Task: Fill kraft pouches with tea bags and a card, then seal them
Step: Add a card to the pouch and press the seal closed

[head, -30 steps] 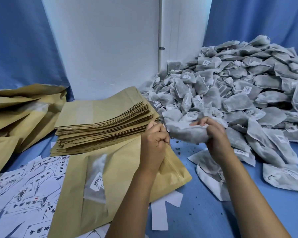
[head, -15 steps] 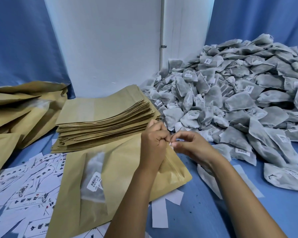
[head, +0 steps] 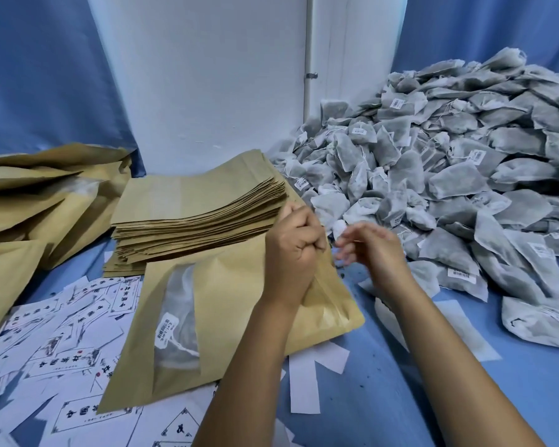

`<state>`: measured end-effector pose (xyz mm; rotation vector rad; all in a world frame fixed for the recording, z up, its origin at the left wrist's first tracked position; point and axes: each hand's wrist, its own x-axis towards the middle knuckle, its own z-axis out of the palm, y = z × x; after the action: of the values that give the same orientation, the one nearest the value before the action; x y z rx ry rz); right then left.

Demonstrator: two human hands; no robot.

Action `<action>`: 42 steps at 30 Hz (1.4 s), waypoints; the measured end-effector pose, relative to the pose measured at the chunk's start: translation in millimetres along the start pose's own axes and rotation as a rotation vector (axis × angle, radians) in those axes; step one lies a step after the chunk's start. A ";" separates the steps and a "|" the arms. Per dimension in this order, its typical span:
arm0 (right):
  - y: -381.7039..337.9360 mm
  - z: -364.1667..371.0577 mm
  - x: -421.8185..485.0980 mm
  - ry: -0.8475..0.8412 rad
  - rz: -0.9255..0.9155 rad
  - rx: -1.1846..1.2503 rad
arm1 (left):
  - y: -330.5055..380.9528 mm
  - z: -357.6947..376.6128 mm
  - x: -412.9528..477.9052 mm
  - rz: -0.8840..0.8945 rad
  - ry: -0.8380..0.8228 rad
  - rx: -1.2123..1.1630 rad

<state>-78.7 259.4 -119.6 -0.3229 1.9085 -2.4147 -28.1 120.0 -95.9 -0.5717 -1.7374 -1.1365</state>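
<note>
The person's left hand [head: 292, 250] sits near the middle of the view with its fingers curled tight into a fist, gripping the top edge of a kraft pouch [head: 239, 321]. The forearm rises from the 6 o'clock edge, the wrist held straight, knuckles turned toward 3 o'clock. The pouch slopes from that grip down toward 7 o'clock, its lower end resting on the printed cards [head: 58, 359]. Through its clear window [head: 178, 321] a tea bag with a barcode label shows inside.

The right hand [head: 370, 250] hovers just at 3 o'clock of the left fist, close to it but apart. Its fingers are loosely bent, spread a little and blurred, and nothing can be seen in them. Its forearm comes in from the 5 o'clock corner, the wrist bent slightly so the fingers point toward 9 o'clock, at the pouch mouth.

At 11 o'clock of the left hand lies a stack of flat kraft pouches [head: 200, 214], its near corner just behind the fist. A large heap of grey tea bags [head: 449, 175] fills the view from 1 to 3 o'clock, its nearest bags just beyond the right hand. More kraft pouches [head: 33, 201] lie piled at 9 o'clock. All rests on a blue cloth surface [head: 465, 398], with white slips of paper [head: 304, 382] at 6 o'clock below the held pouch.
</note>
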 end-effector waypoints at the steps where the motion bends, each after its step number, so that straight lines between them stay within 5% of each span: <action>1: 8.5 -8.8 6.2 0.158 -0.028 -0.157 | -0.3 -2.6 1.0 -0.017 0.021 -0.004; 3: 16.2 -14.7 6.4 0.163 -0.068 -0.524 | 0.6 -5.4 3.0 -0.041 0.046 -0.013; 5: 25.0 -11.4 4.0 -0.236 -0.072 -0.759 | -0.1 -7.2 2.8 -0.038 0.059 -0.017; 8: 29.1 0.0 -1.1 -0.621 -0.055 -0.835 | -5.7 -13.2 2.9 -0.054 0.083 -0.010; 12: 25.4 5.9 -6.6 -0.736 0.040 -0.909 | -4.3 -16.4 6.7 -0.075 0.122 -0.035; 42: 36.8 23.4 -17.4 -0.708 0.220 -0.943 | -4.5 -23.9 12.1 -0.069 0.252 -0.065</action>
<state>-60.6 231.1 -152.4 -0.7924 2.3252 -0.9027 -26.0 95.6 -84.3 -0.3913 -1.5182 -1.2601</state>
